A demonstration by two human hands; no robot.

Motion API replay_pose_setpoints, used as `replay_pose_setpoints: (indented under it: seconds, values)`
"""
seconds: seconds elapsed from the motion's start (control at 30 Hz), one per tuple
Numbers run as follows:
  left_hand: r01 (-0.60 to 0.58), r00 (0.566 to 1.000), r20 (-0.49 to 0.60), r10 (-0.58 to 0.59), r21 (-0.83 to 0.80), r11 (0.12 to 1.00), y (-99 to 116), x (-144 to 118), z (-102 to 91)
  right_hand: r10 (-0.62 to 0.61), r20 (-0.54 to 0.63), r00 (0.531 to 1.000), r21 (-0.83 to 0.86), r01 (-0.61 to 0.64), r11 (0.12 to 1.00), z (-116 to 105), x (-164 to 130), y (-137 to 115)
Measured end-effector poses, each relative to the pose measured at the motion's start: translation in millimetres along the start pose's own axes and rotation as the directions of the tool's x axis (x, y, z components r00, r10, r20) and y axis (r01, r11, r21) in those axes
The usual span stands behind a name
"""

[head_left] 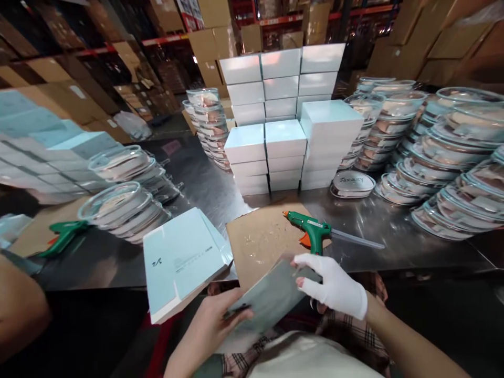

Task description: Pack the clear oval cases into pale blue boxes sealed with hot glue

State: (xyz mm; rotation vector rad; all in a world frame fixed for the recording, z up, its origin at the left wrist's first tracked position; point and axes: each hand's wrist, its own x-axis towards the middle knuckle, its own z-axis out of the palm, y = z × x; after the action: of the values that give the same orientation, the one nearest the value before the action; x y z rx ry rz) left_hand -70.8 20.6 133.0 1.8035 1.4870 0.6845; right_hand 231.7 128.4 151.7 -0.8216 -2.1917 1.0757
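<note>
My left hand [220, 320], bare, grips the near left end of a flat grey-green card panel [271, 296], tilted over the table's front edge. At the panel's far right end is my right hand [333, 286] in a white glove with bare fingertips. Its thumb and forefinger are apart by the panel's edge; I cannot tell whether they touch it. Just beyond lies a green glue gun [311, 226] with an orange trigger and a clear glue stick, partly on a cardboard sheet [260, 236] spotted with glue. Left of the sheet lies a pale blue box [177, 268].
White boxes [283, 142] are stacked at the back middle. Clear oval packs stand in piles at the right [464, 168] and left [122, 205]. Another green glue gun [65, 236] lies far left, near another person's arm [19, 310]. A single oval pack [352, 184] lies before the boxes.
</note>
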Motion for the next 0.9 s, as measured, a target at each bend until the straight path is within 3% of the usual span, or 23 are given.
replay_pose_setpoints:
  seconds: [0.03, 0.1, 0.17, 0.27, 0.37, 0.47, 0.53, 0.57, 0.6, 0.63, 0.67, 0.7, 0.77, 0.9]
  values:
    - [0.0, 1.0, 0.001, 0.0, 0.007, 1.0, -3, 2, 0.3, 0.099, 0.157, 0.983, 0.155, -0.123, 0.98, 2, -4, 6]
    - [-0.033, 0.999, -0.038, 0.034, 0.015, 0.999, -10, 9, 7.7, 0.179, 0.43, 0.885, 0.371, -0.354, 0.859, 9, -12, 19]
    - [-0.148, 0.986, -0.07, 0.151, 0.04, 0.988, -18, 15, 23.5, 0.227, 0.528, 0.818, 0.505, -0.518, 0.69, 19, -23, 33]
    - [-0.31, 0.945, -0.065, 0.319, 0.119, 0.943, -25, 18, 52.4, 0.314, 0.54, 0.781, 0.631, -0.623, 0.463, 32, -44, 48]
    - [-0.288, 0.958, 0.026, 0.287, 0.13, 0.949, -22, 11, 69.7, 0.266, 0.538, 0.8, 0.645, -0.594, 0.481, 33, -58, 48]
    - [-0.194, 0.973, 0.145, 0.177, 0.115, 0.974, -19, 1, 65.5, 0.151, 0.578, 0.802, 0.566, -0.527, 0.634, 20, -68, 39]
    - [-0.129, 0.989, 0.087, 0.119, 0.121, 0.984, -21, -7, 54.6, 0.213, 0.421, 0.882, 0.492, -0.419, 0.763, 13, -79, 38]
    - [-0.095, 0.995, 0.003, 0.095, 0.11, 0.989, -22, -11, 49.4, 0.266, 0.221, 0.938, 0.434, -0.339, 0.834, 13, -86, 40]
    - [-0.065, 0.992, -0.107, 0.074, 0.081, 0.995, -22, -14, 46.3, 0.291, -0.038, 0.956, 0.353, -0.259, 0.899, 15, -92, 44]
    - [-0.042, 0.975, -0.218, 0.05, 0.039, 0.998, -22, -16, 46.2, 0.26, -0.277, 0.925, 0.248, -0.192, 0.949, 21, -98, 49]
    - [-0.031, 0.949, -0.313, 0.027, -0.008, 0.999, -20, -16, 49.9, 0.186, -0.44, 0.878, 0.138, -0.139, 0.981, 30, -101, 54]
    - [-0.036, 0.924, -0.382, 0.013, -0.052, 0.998, -17, -14, 57.7, 0.108, -0.521, 0.847, 0.038, -0.103, 0.994, 41, -101, 59]
    - [-0.072, 0.9, -0.436, 0.011, -0.125, 0.99, -9, -5, 82.5, 0.006, -0.55, 0.835, -0.082, -0.062, 0.995, 64, -92, 64]
    - [-0.088, 0.872, -0.488, -0.023, -0.204, 0.975, -5, 15, 132.4, 0.038, -0.64, 0.767, -0.043, -0.085, 0.995, 84, -54, 60]
